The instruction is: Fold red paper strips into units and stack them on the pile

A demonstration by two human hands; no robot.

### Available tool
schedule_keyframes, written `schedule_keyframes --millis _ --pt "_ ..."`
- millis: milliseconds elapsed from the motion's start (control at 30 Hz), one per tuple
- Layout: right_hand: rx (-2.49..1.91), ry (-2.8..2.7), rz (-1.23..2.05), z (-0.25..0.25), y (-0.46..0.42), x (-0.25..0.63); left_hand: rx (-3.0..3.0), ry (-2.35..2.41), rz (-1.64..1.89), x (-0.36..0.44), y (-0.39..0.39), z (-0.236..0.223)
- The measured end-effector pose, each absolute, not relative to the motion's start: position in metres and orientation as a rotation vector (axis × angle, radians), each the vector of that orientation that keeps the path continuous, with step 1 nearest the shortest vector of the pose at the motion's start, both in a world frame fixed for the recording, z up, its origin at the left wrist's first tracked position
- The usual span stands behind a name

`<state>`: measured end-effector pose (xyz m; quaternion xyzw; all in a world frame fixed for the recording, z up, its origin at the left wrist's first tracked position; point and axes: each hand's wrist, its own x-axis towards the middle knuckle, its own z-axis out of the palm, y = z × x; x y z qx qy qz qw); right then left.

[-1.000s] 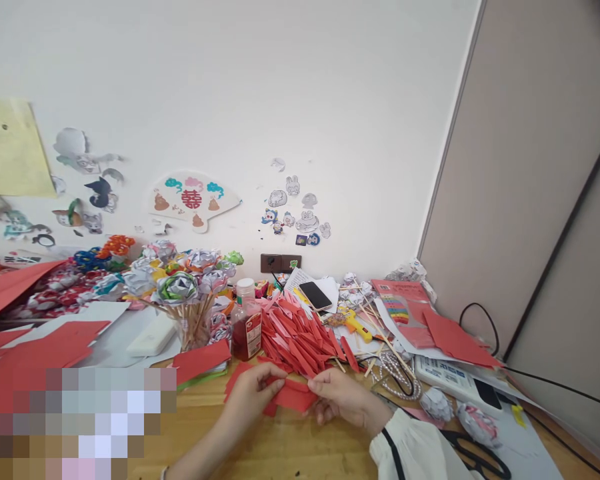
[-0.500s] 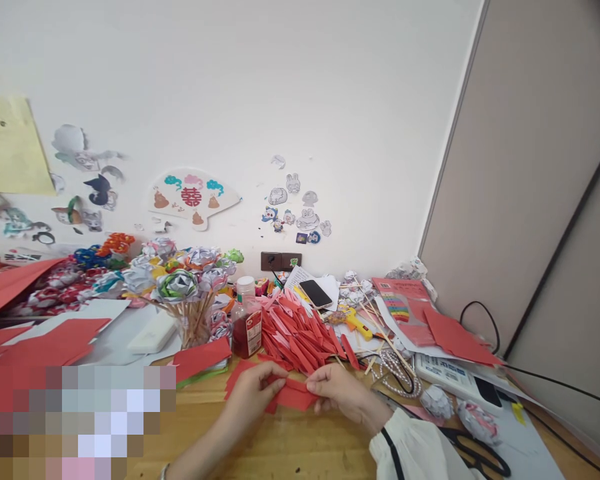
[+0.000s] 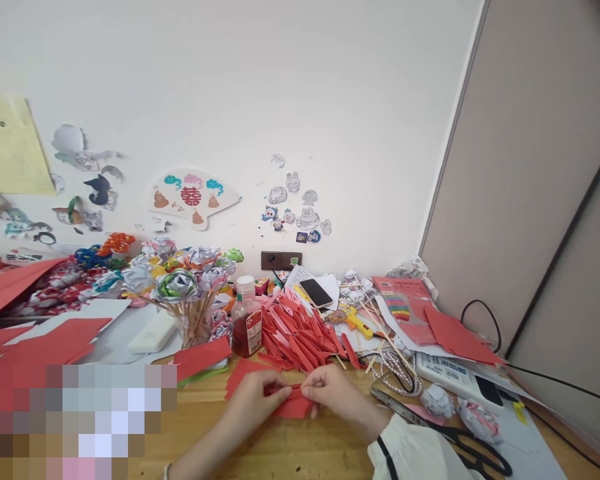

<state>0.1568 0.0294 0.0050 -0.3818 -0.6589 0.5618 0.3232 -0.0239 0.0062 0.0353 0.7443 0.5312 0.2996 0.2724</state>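
Between my two hands is a small piece of red paper (image 3: 297,405) with a fold along its upper edge. My left hand (image 3: 261,396) pinches its left side, thumb against fingers. At the right end of the fold, my right hand (image 3: 329,390) grips the paper with thumb and fingertips. Behind my left hand, a few flat red paper sheets (image 3: 241,375) lie on the wooden table (image 3: 215,433). Just beyond my hands is a heap of folded red paper strips (image 3: 303,333).
A bottle of red liquid (image 3: 247,327) and a cup of paper flowers (image 3: 186,320) stand at the back. A phone (image 3: 315,293), a yellow glue gun (image 3: 357,323) and a bead string (image 3: 397,370) lie farther right. Black-handled scissors (image 3: 473,450) rest near my right sleeve.
My hands have drawn slightly closer together on the red paper, and its upper edge is folded over more. My right sleeve has shifted a little, showing more of the scissors.
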Motion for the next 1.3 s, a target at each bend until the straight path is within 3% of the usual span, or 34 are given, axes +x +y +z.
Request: schedule_keyframes --millis 333,633,1300 --pt "-1.022 -1.906 1.299 -0.003 0.023 0.148 2.129 1.358 0.659 -0.021 0.005 0.026" --pt "-1.007 -1.886 1.376 -0.003 0.024 0.146 2.207 1.396 0.684 -0.02 0.002 0.027" --pt "-0.988 -1.951 1.224 0.005 0.035 0.166 1.916 1.417 0.662 -0.037 0.01 0.041"
